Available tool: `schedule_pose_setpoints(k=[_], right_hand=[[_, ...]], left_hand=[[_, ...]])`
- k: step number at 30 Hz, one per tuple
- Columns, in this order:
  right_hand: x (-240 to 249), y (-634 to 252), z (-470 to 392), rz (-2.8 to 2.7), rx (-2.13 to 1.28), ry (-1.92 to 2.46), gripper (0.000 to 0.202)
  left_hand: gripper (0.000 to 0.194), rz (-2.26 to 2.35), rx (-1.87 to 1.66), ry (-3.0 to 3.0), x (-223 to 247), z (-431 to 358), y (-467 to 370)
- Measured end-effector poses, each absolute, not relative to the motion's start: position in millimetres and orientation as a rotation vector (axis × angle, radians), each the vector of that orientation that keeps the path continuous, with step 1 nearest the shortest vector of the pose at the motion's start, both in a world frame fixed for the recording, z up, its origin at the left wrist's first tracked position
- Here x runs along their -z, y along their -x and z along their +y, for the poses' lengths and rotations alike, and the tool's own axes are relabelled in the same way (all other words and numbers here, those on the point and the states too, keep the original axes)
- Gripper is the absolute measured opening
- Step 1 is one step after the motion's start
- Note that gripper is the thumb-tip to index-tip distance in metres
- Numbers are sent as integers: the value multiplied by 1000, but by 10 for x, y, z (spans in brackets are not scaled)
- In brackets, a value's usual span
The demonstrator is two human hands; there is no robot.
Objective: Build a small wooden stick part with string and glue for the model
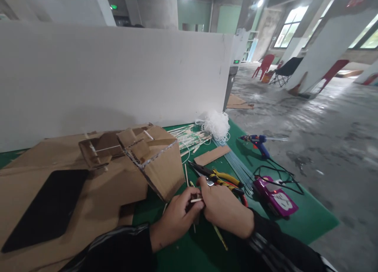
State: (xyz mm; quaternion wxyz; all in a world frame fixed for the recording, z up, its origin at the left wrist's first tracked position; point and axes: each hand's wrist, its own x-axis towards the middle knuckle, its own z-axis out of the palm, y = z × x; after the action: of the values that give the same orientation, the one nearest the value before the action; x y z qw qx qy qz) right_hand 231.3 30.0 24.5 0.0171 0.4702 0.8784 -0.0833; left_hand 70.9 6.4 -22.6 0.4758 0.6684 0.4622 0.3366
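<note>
My left hand (177, 215) is closed, with a short, thin pale stick (196, 200) between thumb and fingers. Right against it, my right hand (226, 209) is closed too, its fingertips meeting the left ones near the stick. What those right fingers pinch is hidden. Just beyond my hands lie pliers with yellow and black handles (227, 178), beside more tools partly covered by my right hand. A cardboard box-like piece (165, 171) stands to the left of them. Under my wrists a thin yellowish strip (220, 237) lies on the green tabletop (313, 213).
At the right are a blue glue gun (258, 143), a purple box with a cable (276, 197) and clear glue sticks (238, 165). White string (217, 125) lies tangled behind, near loose wooden sticks (191, 140). Cardboard carries a black tablet-like slab (47, 209). A white panel (118, 75) borders the back.
</note>
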Motion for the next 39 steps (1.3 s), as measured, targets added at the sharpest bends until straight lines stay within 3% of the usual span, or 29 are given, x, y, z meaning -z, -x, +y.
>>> schedule_pose_setpoints(k=[10,16,20,39], right_hand=[[-234,-2307,262,2813,333,-1430,34],[-406,-2470,310,3026,915,-1314,32],[-445,-2557,368,3031,1152,-1304,15],[-256,-2583,423,3112,786,-1441,13]], left_hand=[[27,1131,-935,-1575,201,97,-694],[29,1066,-1044,-1328,230,129,-720],[29,1059,-1002,-1302,234,119,-737],[40,963,-1062,-1197,441,164,-718]])
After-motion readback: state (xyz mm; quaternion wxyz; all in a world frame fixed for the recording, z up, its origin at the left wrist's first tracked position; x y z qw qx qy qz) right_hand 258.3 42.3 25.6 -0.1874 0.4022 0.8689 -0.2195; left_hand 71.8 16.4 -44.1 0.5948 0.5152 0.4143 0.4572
